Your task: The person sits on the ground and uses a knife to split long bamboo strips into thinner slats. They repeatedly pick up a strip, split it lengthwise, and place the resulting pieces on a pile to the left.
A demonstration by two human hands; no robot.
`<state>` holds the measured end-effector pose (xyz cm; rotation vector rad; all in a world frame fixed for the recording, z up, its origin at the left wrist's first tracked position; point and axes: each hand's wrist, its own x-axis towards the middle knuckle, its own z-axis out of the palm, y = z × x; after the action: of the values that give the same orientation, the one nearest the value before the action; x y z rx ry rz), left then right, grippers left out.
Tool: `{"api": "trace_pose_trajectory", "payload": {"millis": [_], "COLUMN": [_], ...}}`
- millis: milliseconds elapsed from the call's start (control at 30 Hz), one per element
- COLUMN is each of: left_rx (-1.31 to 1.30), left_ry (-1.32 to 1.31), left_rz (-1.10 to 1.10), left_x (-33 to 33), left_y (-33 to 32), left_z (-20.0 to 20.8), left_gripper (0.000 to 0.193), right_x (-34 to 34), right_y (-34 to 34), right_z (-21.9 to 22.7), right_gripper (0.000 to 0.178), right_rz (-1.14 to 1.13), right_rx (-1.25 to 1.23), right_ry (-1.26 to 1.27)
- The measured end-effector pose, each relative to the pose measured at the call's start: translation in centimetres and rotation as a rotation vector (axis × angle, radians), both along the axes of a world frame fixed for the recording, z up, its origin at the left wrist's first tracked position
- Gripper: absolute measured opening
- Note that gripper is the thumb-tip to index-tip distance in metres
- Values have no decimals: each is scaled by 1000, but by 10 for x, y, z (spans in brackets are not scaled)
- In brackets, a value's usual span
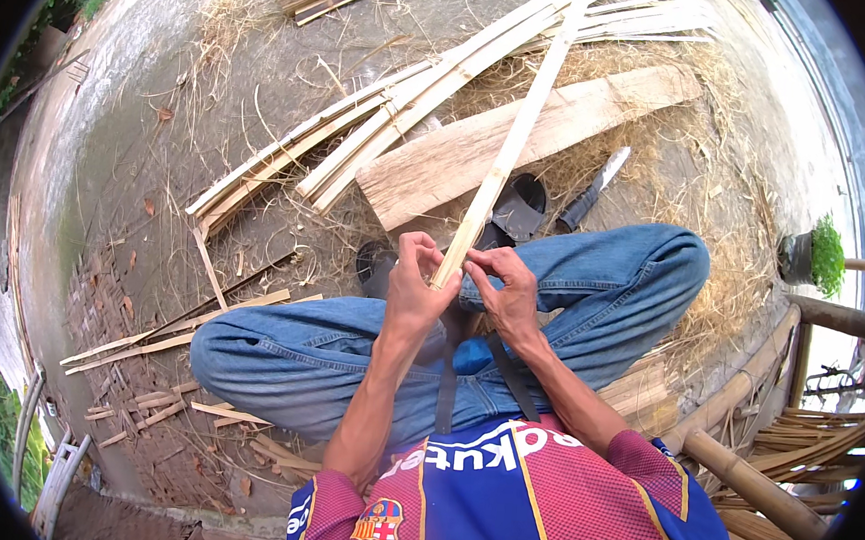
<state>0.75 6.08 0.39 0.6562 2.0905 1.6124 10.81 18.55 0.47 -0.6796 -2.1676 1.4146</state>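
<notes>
A long, pale bamboo strip (511,147) rises from my lap and runs away from me, over a thick wooden plank. My left hand (415,287) is closed around its near end, thumb and fingers at the strip's left edge. From the other side my right hand (509,293) pinches at the strip's right edge, close to the left hand. Whether a thin splinter also sits between the right fingertips is too small to tell. The plank (419,181) lies on the ground just past my crossed legs. A knife with a dark handle (579,210) rests to its right.
Bundles of bamboo strips (305,156) lie beyond and left of the plank. Dark sandals (520,208) are by my legs. Curly shavings (718,280) cover ground at right. Short offcuts (157,406) are scattered at left. A bamboo pole frame (753,488) stands near right, a potted plant (827,255) beyond.
</notes>
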Motion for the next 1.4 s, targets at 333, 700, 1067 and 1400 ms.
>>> {"api": "trace_pose_trajectory", "payload": {"millis": [333,700,1067,1400], "left_rx": [-19,-268,-346,-711], "left_ry": [17,-271,-491,33], "left_rz": [-19,-163,-184,-33], "left_x": [0,-5,2,66], "left_y": [1,-19,-13,-58], "left_z": [4,-16,16,86], "left_gripper": [48,36,42,39], "right_x": [6,27,29,-67], "right_y": [14,-14,-6,53], "right_z": [7,6,6,-8], "right_gripper": [12,9,29,43], "right_rz": [194,241,125,-185], "right_rx": [218,113,-52,-1393], "right_ry": [-75,-133,-193,318]}}
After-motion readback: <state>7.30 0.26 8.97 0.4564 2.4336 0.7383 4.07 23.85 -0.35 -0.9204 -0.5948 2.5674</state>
